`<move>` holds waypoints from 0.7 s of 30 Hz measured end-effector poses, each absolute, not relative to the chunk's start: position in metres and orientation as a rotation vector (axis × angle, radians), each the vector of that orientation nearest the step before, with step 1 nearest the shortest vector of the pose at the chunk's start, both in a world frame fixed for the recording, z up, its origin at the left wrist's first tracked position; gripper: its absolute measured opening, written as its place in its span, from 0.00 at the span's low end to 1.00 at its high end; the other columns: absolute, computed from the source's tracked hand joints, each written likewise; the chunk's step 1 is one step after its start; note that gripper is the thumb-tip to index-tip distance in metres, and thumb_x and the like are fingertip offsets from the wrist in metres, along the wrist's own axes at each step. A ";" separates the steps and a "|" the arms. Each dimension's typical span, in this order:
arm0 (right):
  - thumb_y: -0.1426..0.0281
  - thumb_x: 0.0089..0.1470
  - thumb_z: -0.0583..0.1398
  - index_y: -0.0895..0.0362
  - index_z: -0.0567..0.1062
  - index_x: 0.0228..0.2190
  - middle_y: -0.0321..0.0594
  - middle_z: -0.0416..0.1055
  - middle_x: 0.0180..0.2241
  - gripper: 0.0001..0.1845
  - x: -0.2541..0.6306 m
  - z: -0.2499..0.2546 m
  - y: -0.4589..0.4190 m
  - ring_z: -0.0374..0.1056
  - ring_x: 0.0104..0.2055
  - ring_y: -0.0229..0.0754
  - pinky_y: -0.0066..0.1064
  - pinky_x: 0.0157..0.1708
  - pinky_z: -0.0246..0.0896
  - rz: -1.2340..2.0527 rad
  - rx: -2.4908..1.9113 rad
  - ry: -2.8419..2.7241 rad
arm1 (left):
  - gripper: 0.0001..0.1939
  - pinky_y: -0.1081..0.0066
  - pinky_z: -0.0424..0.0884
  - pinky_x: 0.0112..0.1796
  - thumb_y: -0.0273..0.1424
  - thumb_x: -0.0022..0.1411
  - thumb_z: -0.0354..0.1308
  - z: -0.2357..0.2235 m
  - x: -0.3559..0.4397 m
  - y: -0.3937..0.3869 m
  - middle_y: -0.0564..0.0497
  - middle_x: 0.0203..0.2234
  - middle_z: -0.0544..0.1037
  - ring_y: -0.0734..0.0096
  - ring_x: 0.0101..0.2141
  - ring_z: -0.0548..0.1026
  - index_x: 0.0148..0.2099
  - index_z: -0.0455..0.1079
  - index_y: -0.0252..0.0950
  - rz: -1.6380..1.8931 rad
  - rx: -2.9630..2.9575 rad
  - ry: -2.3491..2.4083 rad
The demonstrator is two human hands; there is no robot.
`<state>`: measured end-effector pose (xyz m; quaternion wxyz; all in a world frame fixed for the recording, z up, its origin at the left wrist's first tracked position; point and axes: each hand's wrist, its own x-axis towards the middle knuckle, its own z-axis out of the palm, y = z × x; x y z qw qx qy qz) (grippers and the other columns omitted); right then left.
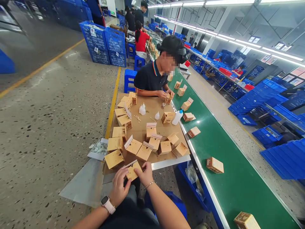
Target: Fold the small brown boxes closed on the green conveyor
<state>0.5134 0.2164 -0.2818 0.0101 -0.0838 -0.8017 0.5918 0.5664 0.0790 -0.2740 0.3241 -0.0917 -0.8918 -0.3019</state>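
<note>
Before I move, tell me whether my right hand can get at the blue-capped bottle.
Probably not as things stand: your right hand helps hold a wooden box with the left hand, and several more boxes stand between it and the blue-capped bottle.

Workers sit along a green conveyor belt dotted with small wooden boxes on a factory assembly floor, where blue crates stand stacked beside yellow floor lines and long strip lights run overhead past rows of worktables.
</note>
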 end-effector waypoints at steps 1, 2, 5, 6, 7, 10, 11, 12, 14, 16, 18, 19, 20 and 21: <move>0.66 0.34 0.68 0.55 0.62 0.23 0.31 0.61 0.26 0.19 0.513 -0.283 0.216 0.57 0.28 0.38 0.29 0.30 0.56 1.884 -0.299 -2.499 | 0.23 0.58 0.70 0.48 0.30 0.65 0.50 -0.274 0.574 0.080 0.41 0.46 0.76 0.56 0.51 0.72 0.63 0.58 0.38 -0.720 -0.220 -2.334; 0.66 0.33 0.68 0.55 0.63 0.24 0.31 0.62 0.26 0.19 0.513 -0.286 0.215 0.58 0.28 0.38 0.29 0.30 0.56 1.918 -0.330 -2.491 | 0.25 0.57 0.69 0.47 0.31 0.65 0.51 -0.274 0.579 0.081 0.41 0.47 0.76 0.54 0.51 0.72 0.64 0.57 0.38 -0.646 -0.215 -2.361; 0.65 0.34 0.68 0.55 0.64 0.26 0.32 0.64 0.28 0.19 0.510 -0.293 0.214 0.60 0.30 0.39 0.30 0.32 0.59 1.986 -0.391 -2.470 | 0.28 0.56 0.69 0.44 0.34 0.64 0.51 -0.271 0.585 0.083 0.39 0.53 0.74 0.47 0.56 0.67 0.65 0.59 0.37 -0.477 -0.294 -2.600; 0.65 0.35 0.68 0.55 0.64 0.26 0.33 0.65 0.28 0.19 0.509 -0.296 0.214 0.61 0.30 0.39 0.30 0.32 0.60 1.999 -0.400 -2.469 | 0.27 0.56 0.69 0.43 0.33 0.64 0.50 -0.269 0.583 0.084 0.39 0.55 0.73 0.46 0.57 0.66 0.65 0.60 0.37 -0.440 -0.321 -2.697; 0.65 0.35 0.68 0.55 0.64 0.26 0.33 0.65 0.27 0.19 0.508 -0.299 0.214 0.62 0.31 0.39 0.30 0.33 0.60 2.015 -0.410 -2.468 | 0.27 0.56 0.69 0.42 0.32 0.64 0.49 -0.268 0.580 0.085 0.40 0.56 0.72 0.45 0.57 0.65 0.64 0.62 0.37 -0.411 -0.335 -2.780; 0.63 0.36 0.68 0.55 0.64 0.26 0.33 0.65 0.27 0.19 0.505 -0.305 0.214 0.63 0.31 0.40 0.29 0.33 0.61 2.070 -0.436 -2.460 | 0.26 0.51 0.68 0.45 0.27 0.63 0.47 -0.264 0.570 0.089 0.41 0.57 0.72 0.44 0.57 0.65 0.62 0.65 0.38 -0.372 -0.297 -2.901; 0.63 0.36 0.68 0.55 0.64 0.26 0.33 0.65 0.27 0.19 0.503 -0.307 0.214 0.63 0.31 0.40 0.29 0.32 0.61 2.091 -0.442 -2.456 | 0.25 0.49 0.67 0.46 0.27 0.63 0.46 -0.264 0.567 0.090 0.41 0.56 0.72 0.43 0.56 0.66 0.61 0.66 0.38 -0.373 -0.280 -2.909; 0.62 0.36 0.68 0.55 0.64 0.26 0.33 0.66 0.26 0.19 0.502 -0.307 0.213 0.64 0.30 0.40 0.29 0.32 0.62 2.114 -0.446 -2.451 | 0.25 0.46 0.67 0.46 0.27 0.63 0.46 -0.264 0.565 0.091 0.40 0.55 0.73 0.42 0.56 0.66 0.61 0.67 0.38 -0.377 -0.265 -2.910; 0.61 0.37 0.68 0.55 0.64 0.26 0.33 0.66 0.26 0.20 0.500 -0.307 0.211 0.64 0.30 0.40 0.29 0.31 0.62 2.160 -0.449 -2.435 | 0.24 0.44 0.67 0.46 0.26 0.63 0.46 -0.266 0.564 0.091 0.40 0.54 0.74 0.42 0.55 0.67 0.59 0.68 0.39 -0.397 -0.242 -2.894; 0.60 0.37 0.67 0.55 0.65 0.27 0.34 0.67 0.26 0.20 0.501 -0.304 0.209 0.65 0.30 0.41 0.30 0.31 0.64 2.203 -0.446 -2.412 | 0.23 0.47 0.69 0.44 0.26 0.63 0.46 -0.269 0.566 0.089 0.40 0.52 0.75 0.45 0.54 0.69 0.58 0.69 0.38 -0.449 -0.251 -2.823; 0.59 0.39 0.66 0.56 0.66 0.30 0.36 0.68 0.29 0.19 0.506 -0.298 0.211 0.67 0.32 0.41 0.31 0.33 0.65 2.230 -0.439 -2.386 | 0.19 0.53 0.70 0.44 0.28 0.63 0.49 -0.272 0.569 0.087 0.40 0.51 0.75 0.50 0.53 0.70 0.56 0.68 0.39 -0.554 -0.282 -2.656; 0.58 0.41 0.65 0.56 0.67 0.32 0.37 0.69 0.30 0.19 0.510 -0.294 0.214 0.67 0.33 0.42 0.32 0.34 0.66 2.233 -0.434 -2.374 | 0.18 0.56 0.71 0.45 0.30 0.63 0.52 -0.274 0.570 0.086 0.40 0.50 0.74 0.52 0.53 0.70 0.55 0.66 0.39 -0.621 -0.291 -2.553; 0.58 0.42 0.64 0.56 0.68 0.34 0.39 0.69 0.32 0.19 0.515 -0.290 0.218 0.67 0.34 0.42 0.33 0.35 0.66 2.229 -0.428 -2.365 | 0.19 0.57 0.72 0.46 0.32 0.62 0.54 -0.275 0.570 0.086 0.40 0.49 0.73 0.53 0.52 0.71 0.56 0.63 0.39 -0.694 -0.282 -2.459; 0.58 0.43 0.63 0.56 0.68 0.35 0.40 0.69 0.34 0.20 0.520 -0.284 0.223 0.68 0.34 0.42 0.33 0.36 0.67 2.220 -0.428 -2.353 | 0.22 0.57 0.72 0.47 0.34 0.62 0.56 -0.276 0.569 0.087 0.40 0.49 0.72 0.54 0.52 0.71 0.57 0.61 0.39 -0.769 -0.252 -2.388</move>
